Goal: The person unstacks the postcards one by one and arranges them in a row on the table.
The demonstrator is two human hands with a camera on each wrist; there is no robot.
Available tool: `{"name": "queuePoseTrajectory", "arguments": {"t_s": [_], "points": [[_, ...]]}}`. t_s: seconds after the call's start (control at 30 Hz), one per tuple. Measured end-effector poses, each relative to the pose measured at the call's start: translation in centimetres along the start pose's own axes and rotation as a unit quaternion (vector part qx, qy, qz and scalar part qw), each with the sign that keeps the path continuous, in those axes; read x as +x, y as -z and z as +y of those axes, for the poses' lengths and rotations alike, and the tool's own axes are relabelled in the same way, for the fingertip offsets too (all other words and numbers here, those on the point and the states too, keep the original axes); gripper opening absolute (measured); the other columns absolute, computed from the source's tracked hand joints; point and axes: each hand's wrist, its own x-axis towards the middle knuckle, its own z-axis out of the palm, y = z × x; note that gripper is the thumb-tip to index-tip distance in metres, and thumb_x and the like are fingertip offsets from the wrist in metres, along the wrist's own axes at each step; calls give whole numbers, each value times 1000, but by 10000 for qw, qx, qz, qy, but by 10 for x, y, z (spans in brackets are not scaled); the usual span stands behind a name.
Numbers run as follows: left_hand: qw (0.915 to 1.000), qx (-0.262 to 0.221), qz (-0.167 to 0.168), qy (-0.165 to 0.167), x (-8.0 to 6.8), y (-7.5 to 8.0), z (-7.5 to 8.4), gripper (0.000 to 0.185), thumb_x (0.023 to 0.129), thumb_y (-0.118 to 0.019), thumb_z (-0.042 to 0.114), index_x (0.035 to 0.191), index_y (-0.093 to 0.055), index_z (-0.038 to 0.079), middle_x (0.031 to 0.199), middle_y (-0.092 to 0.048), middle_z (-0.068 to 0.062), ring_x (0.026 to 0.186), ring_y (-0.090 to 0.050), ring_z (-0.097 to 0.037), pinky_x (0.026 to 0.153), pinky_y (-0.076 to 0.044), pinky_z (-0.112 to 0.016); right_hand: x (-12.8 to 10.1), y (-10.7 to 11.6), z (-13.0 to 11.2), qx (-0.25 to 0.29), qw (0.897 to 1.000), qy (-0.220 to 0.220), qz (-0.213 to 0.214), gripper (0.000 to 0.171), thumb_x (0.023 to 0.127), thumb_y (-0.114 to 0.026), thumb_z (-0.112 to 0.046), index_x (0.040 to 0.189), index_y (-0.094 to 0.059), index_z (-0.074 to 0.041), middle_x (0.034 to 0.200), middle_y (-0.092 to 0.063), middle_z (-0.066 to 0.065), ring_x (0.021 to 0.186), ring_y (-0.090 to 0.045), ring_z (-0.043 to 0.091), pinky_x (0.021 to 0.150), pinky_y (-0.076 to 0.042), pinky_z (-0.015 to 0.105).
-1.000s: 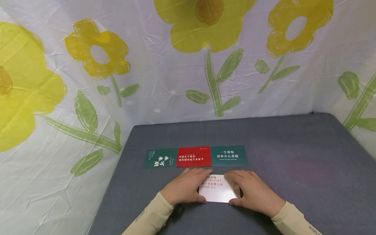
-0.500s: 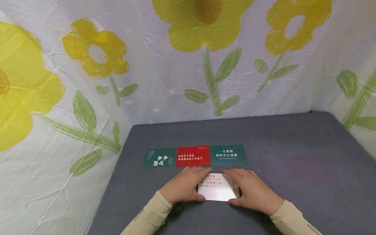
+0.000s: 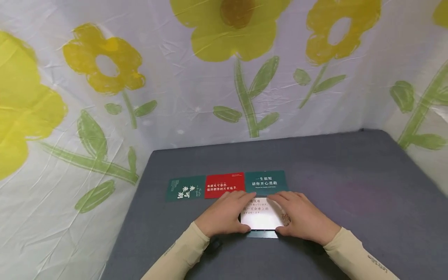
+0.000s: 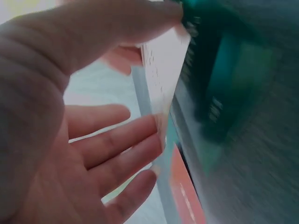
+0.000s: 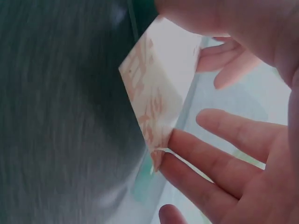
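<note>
A white card (image 3: 260,216) printed with reddish-brown characters is held off the table between both hands. My left hand (image 3: 227,214) grips its left end, thumb at the near edge and fingertips at the far edge. The right end is held the same way by my right hand (image 3: 302,217). Below the white card, a strip of a green card (image 3: 262,234) shows on the table; the left wrist view has more of this green card (image 4: 240,88), blurred. In the right wrist view the white card (image 5: 163,79) is tilted, its face lit brightly.
Farther back a row lies flat: a green card (image 3: 185,188) at left, a red card (image 3: 224,186) in the middle, another green card (image 3: 266,182) at right. They rest on a grey cloth-covered table (image 3: 336,163). A flower-printed curtain (image 3: 196,116) hangs behind it.
Both hands have lifted the white card from the table, and a green card edge now shows beneath it. The head view has shifted slightly. The row of three cards stays put.
</note>
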Motion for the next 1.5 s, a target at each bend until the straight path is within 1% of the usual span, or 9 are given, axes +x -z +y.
{"name": "queuePoseTrajectory", "arguments": {"t_s": [0.13, 0.23, 0.5, 0.7, 0.9, 1.0, 1.1, 1.23, 1.5], "points": [[9998, 172, 84, -25, 26, 1, 9, 103, 78, -94, 48, 165, -46, 20, 158, -59, 0, 144, -55, -20, 125, -42, -48, 1, 10, 20, 2, 9999, -133, 41, 79, 76, -97, -30, 145, -65, -11, 143, -68, 9, 133, -64, 35, 111, -47, 66], [9997, 221, 56, -73, 48, 0, 15, 104, 77, -94, 48, 165, -46, 20, 158, -58, 0, 143, -55, -19, 124, -43, -46, -1, 17, 36, 65, 9995, -298, 83, 74, 76, -96, -24, 143, -66, -11, 143, -67, 11, 133, -63, 36, 109, -47, 67], [9987, 377, 129, -326, 100, -1, 26, 96, 82, -89, 48, 163, -48, 17, 155, -60, 0, 141, -56, -18, 120, -43, -45, -3, 32, 76, 89, 9988, -427, 219, 71, 78, -91, -20, 143, -65, -11, 145, -66, 14, 136, -60, 39, 109, -44, 70], [9981, 540, 62, -281, 136, 1, 37, 93, 86, -85, 52, 163, -47, 17, 158, -59, 0, 144, -55, -17, 116, -42, -42, -2, 47, 104, 185, 9983, -544, 97, 75, 80, -88, -17, 148, -60, -8, 151, -61, 18, 145, -49, 44, 110, -38, 76], [9979, 588, -35, -257, 170, 2, 43, 93, 88, -85, 55, 164, -47, 19, 158, -58, 0, 142, -58, -17, 112, -42, -40, 2, 59, 127, 471, 9962, -723, -93, 80, 83, -86, -16, 155, -53, -5, 157, -55, 23, 149, -39, 48, 110, -33, 77], [9980, 595, -118, -201, 180, 2, 46, 94, 88, -85, 56, 165, -46, 20, 159, -58, 1, 142, -58, -17, 113, -42, -40, 2, 60, 136, 570, 9944, -856, -229, 81, 85, -85, -17, 158, -50, -4, 159, -52, 24, 149, -38, 48, 110, -32, 76], [9982, 548, -171, -191, 184, 3, 50, 94, 88, -84, 57, 165, -45, 20, 161, -56, 1, 145, -57, -17, 114, -42, -40, 1, 61, 143, 707, 9925, -946, -307, 82, 86, -84, -15, 158, -49, -2, 160, -50, 25, 149, -37, 49, 109, -37, 73], [9981, 530, -199, -254, 187, 5, 56, 94, 88, -84, 57, 165, -46, 19, 161, -56, 1, 145, -56, -16, 114, -42, -39, -2, 60, 150, 890, 9903, -998, -378, 81, 86, -84, -14, 158, -48, 0, 160, -49, 27, 148, -38, 49, 105, -46, 66], [9978, 548, -268, -257, 191, -1, 57, 92, 89, -83, 56, 165, -47, 19, 160, -58, 1, 142, -57, -15, 115, -43, -40, -5, 60, 156, 941, 9904, -925, -422, 81, 88, -85, -19, 158, -48, 0, 159, -49, 29, 144, -43, 52, 102, -48, 66]]}}
